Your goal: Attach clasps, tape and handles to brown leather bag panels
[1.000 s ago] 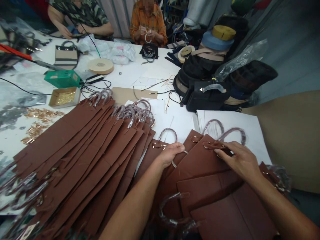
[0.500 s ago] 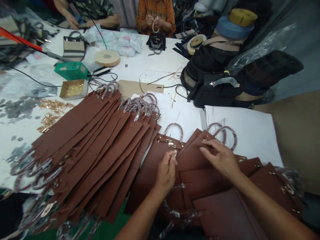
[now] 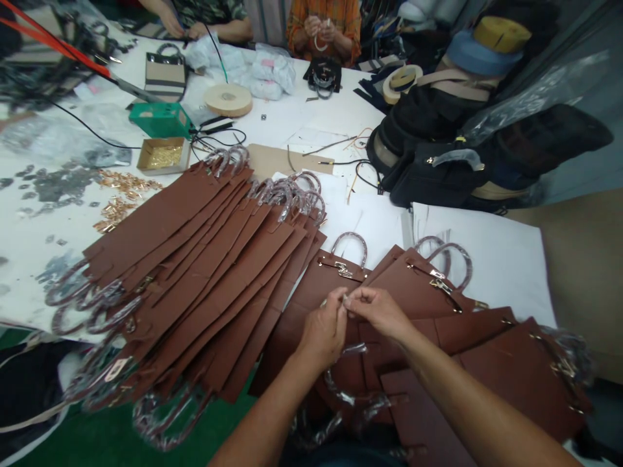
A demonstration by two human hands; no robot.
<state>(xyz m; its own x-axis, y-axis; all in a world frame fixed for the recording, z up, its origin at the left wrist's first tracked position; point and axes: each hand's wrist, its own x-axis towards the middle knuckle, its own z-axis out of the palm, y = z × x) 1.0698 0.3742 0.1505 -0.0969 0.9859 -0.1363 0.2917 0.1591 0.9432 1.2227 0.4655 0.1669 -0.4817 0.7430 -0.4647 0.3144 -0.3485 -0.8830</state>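
My left hand is closed in a pinch above a brown bag panel that carries a metal clasp and a plastic-wrapped handle. Fingertip to fingertip with it, my right hand pinches too. Something small and pale sits between the fingers, too small to name. Under and beside the hands lie more brown panels with metal fittings and wrapped handles. To the left, a fanned stack of brown bag panels spreads across the table, handles at both ends.
Gold-coloured metal pieces and a small box of tiny fasteners lie at the left, near a green box. A tape roll sits behind. Black bags and rolls are piled at right. Two people work across the white table.
My right hand has moved left and its fingers have closed, meeting my left hand. The whole view has shifted slightly, so the table appears farther right.
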